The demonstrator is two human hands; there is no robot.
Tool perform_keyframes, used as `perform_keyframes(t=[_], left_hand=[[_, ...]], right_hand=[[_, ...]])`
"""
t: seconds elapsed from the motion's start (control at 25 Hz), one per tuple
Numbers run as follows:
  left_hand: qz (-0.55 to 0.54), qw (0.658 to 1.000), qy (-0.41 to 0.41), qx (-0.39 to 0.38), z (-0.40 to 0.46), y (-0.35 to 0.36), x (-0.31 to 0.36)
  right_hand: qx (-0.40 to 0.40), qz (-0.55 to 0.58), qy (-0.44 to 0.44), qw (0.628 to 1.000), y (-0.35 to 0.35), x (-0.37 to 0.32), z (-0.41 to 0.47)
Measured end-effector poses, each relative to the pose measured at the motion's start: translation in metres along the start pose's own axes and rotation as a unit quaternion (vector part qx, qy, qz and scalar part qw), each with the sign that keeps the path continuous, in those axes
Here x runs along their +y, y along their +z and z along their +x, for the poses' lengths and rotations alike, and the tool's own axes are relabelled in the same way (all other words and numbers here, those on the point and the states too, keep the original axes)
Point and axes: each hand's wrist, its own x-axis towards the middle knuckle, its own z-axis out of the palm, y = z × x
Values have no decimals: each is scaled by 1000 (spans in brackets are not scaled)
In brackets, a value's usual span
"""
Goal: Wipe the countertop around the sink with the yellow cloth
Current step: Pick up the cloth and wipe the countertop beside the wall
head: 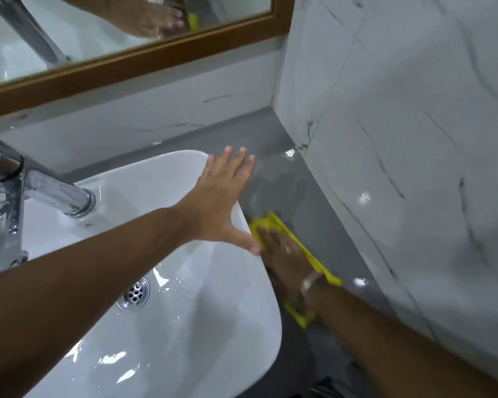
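The wiping is under way on the strip of grey countertop [282, 168] to the right of the sink [184, 282], between the sink's rim and the marble-patterned side wall [400, 139]. The right hand [282, 254] lies flat on the yellow cloth [270, 222], fingers stretched forward and close together, palm pressing the cloth down onto the countertop rather than pinching it. The cloth is spread under that hand, just beside the sink's right edge; its yellow border shows ahead of the fingertips, along the wall side of the hand and again behind the wrist. A band sits on that wrist.

The left hand [224, 196] reaches across the sink with fingers spread wide and holds nothing. It sits at the sink's far right rim, thumb close to the cloth; whether it bears on the rim or hovers above it, I cannot tell. The tap [41, 191] stands at the left of the sink, wet with drops, and a wood-framed mirror [127, 67] hangs on the wall behind the sink.

The countertop beyond the cloth, towards the back corner, looks glossy and streaked, so this side seems partly done. The next move likely calls for steady downward pressure while sliding the cloth along the narrow strip, keeping it flat against the sink's edge and into the corner by the wall, then working round behind the sink.
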Motion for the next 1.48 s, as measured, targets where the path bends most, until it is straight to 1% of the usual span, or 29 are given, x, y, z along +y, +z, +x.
perform_keyframes(t=[0.08, 0.12, 0.16, 0.24, 0.32, 0.36, 0.44, 0.52, 0.56, 0.64, 0.68, 0.72, 0.76, 0.8, 0.84, 0.88, 0.92, 0.96, 1.0, 1.04, 1.12, 1.16, 1.2, 1.24, 1.32, 1.36, 1.4, 1.44, 1.48], left_hand=[[-13, 1000, 5, 3, -2, 0, 1], [-16, 1000, 4, 4, -2, 2, 1], [-18, 1000, 4, 5, -2, 3, 0], [-20, 1000, 11, 9, -2, 5, 0], [-16, 1000, 12, 20, -1, 5, -2], [-14, 1000, 14, 21, -2, 4, -2], [0, 999, 23, 22, -1, 5, -3], [11, 999, 21, 26, -3, 6, -4], [16, 999, 20, 27, -4, 7, -5], [23, 999, 21, 33, -3, 10, -5], [26, 999, 21, 34, -3, 10, -5], [33, 999, 20, 37, -1, 9, -5], [45, 998, 18, 39, -1, 8, -5], [60, 997, 12, 39, -1, 7, -4], [77, 996, 6, 33, -2, 6, -2], [94, 995, 0, 21, -3, 3, -1], [113, 994, -3, 7, -4, 1, -2], [133, 991, -7, -3, -6, -1, -1], [148, 989, -15, -11, -11, 0, 1], [149, 988, -27, -12, -18, 1, 5], [107, 992, -68, 19, -39, 11, 18], [68, 992, -94, 45, -56, 19, 28], [28, 991, -115, 63, -81, 29, 40], [-10, 989, -131, 67, -111, 41, 52], [-66, 985, -153, 52, -181, 70, 67], [-84, 978, -185, 51, -219, 78, 65], [-92, 967, -230, 62, -254, 85, 55], [-80, 954, -280, 67, -287, 87, 40], [-53, 940, -331, 60, -319, 86, 24]], right_hand=[[67, -3, -11, 998, 23, 6, -82], [100, -19, 18, 995, 24, 21, -103], [120, -36, 62, 990, 17, 39, -109], [145, 14, 191, 971, 0, 52, -95], [157, 66, 268, 948, 10, 7, -83], [141, 97, 250, 953, 25, -28, -94], [133, 113, 119, 977, 45, -86, -137], [182, 6, 34, 983, 61, -59, -168], [199, -50, 51, 977, 65, -25, -171], [191, -52, 178, 964, 43, 22, -160], [207, -49, 248, 945, 34, 32, -150], [202, -2, 303, 931, 21, 19, -137], [206, 31, 321, 924, 20, -3, -129], [239, 50, 304, 921, 23, -31, -123], [193, 129, 278, 932, 28, -62, -125], [157, 149, 180, 960, 32, -80, -134], [129, 59, 59, 988, 41, -86, -140], [109, -14, 2, 994, 47, -74, -142], [118, -54, -7, 991, 51, -44, -142], [129, -51, 42, 989, 45, -13, -138], [184, 2, 211, 960, 18, 25, -129], [199, 24, 296, 934, 17, 26, -127], [189, 47, 332, 923, 17, 9, -124], [198, 50, 314, 927, 21, -18, -124], [149, 65, 151, 975, 42, -77, -131], [115, 56, 61, 990, 46, -92, -137], [119, 19, -1, 993, 47, -89, -140], [155, 0, -34, 987, 42, -72, -138], [179, -3, 2, 984, 42, -53, -138]])
